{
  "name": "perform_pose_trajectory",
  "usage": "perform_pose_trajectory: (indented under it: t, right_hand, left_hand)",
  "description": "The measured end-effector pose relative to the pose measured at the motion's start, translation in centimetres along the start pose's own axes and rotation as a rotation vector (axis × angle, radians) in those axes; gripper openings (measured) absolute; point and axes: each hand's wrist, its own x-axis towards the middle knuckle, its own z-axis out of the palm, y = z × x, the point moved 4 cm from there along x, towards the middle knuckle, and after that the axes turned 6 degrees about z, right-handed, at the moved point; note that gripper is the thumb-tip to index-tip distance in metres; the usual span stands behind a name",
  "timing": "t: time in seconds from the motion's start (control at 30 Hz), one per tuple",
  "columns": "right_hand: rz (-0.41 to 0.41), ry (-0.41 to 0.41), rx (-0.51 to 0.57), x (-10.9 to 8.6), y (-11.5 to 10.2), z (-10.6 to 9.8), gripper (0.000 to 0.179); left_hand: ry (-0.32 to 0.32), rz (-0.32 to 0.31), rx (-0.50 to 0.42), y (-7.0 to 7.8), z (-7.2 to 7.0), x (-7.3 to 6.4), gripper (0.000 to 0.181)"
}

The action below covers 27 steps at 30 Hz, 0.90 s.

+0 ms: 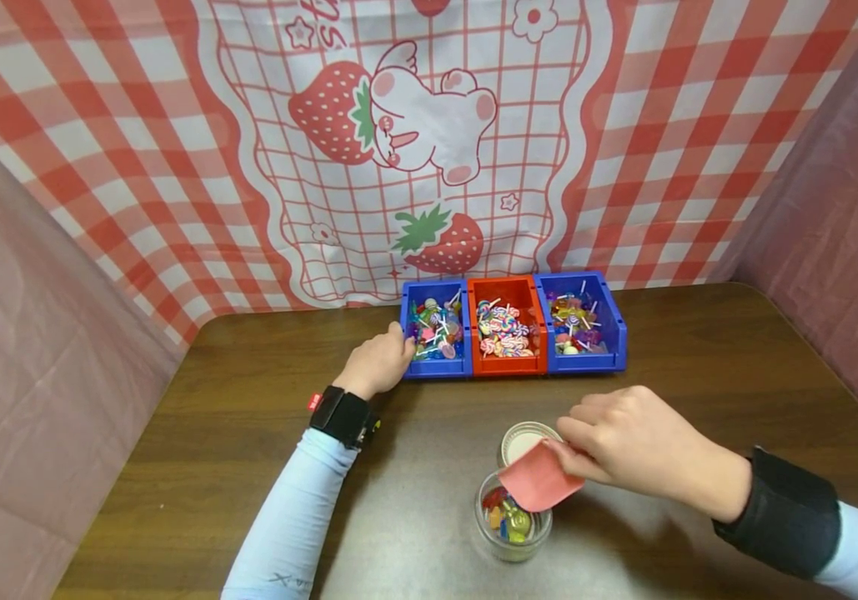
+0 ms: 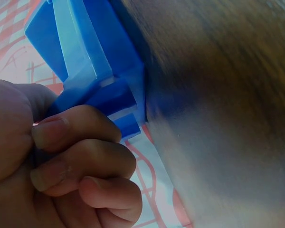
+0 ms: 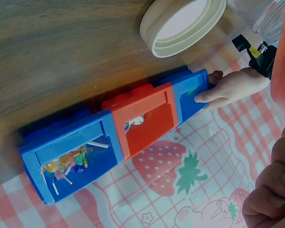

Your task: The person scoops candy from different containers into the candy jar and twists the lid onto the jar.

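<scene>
My right hand (image 1: 627, 442) grips a pink scoop (image 1: 539, 479) tilted over the mouth of a clear glass jar (image 1: 513, 550). Colourful wrapped-looking pieces (image 1: 507, 517) lie inside the jar. Right behind the jar is a round cream lid (image 1: 522, 442), its hollow side showing in the right wrist view. At the left end of the bin row, my left hand (image 1: 379, 362) holds the side of a blue bin (image 1: 436, 368); its curled fingers (image 2: 92, 159) show in the left wrist view. Small coloured candies and white sticks fill that bin.
A red bin (image 1: 507, 367) of swirl lollipops stands in the middle of the row, and another blue bin (image 1: 586, 362) of mixed candies on its right. Behind them hangs a red-and-white checked cloth (image 1: 669, 167). All stand on a brown wooden table (image 1: 218, 433).
</scene>
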Motion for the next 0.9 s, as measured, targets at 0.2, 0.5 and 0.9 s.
perform_pose_trajectory:
  t: [0.2, 0.5, 0.9]
  right_hand:
    - [0.003, 0.003, -0.002, 0.3, 0.7, -0.3, 0.043]
    - [0.172, 0.072, -0.161, 1.2, 6.8, -2.0, 0.044]
    - [0.554, -0.195, -0.351, 0.9, 14.5, -1.0, 0.033]
  left_hand:
    - [0.002, -0.003, -0.003, -0.2, 0.0, -0.1, 0.04]
    - [0.001, -0.011, -0.014, -0.4, 0.2, -0.3, 0.041]
    - [-0.01, -0.017, -0.012, -0.3, 0.1, 0.1, 0.047]
